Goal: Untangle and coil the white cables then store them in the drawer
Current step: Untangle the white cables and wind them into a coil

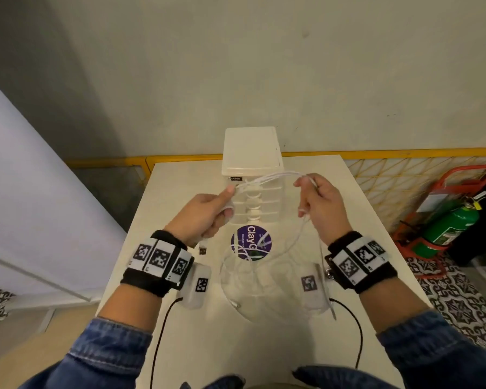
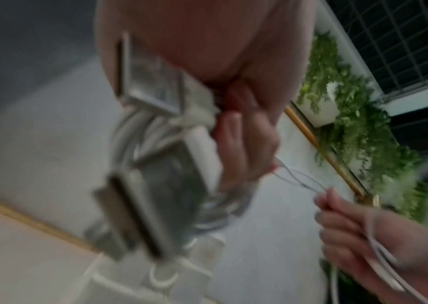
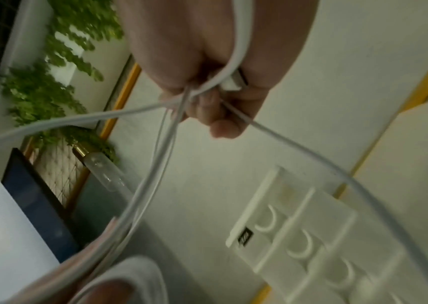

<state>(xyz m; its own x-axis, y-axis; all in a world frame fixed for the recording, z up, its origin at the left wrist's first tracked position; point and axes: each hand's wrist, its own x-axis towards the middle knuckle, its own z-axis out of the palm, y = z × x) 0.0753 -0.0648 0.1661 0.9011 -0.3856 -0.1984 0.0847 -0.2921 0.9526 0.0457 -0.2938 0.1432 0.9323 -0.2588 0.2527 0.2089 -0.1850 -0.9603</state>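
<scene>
The left hand (image 1: 208, 211), raised in front of the drawers (image 1: 253, 192), pinches the cables (image 1: 267, 178) between thumb and forefinger. From there the strands run rightward, roughly level, across the drawers' top front edge to the right hand (image 1: 320, 206), whose curled fingers grip them. Below the right hand, slack hangs down to loose loops on the table (image 1: 348, 220), so the right hand looks better placed to feed the next turn.

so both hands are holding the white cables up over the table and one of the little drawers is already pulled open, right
Not quite. Both the left hand and the right hand do hold the white cables up over the table, but every drawer in the small drawer unit is closed. The head view shows the drawer fronts flush, and the right wrist view agrees.
</scene>
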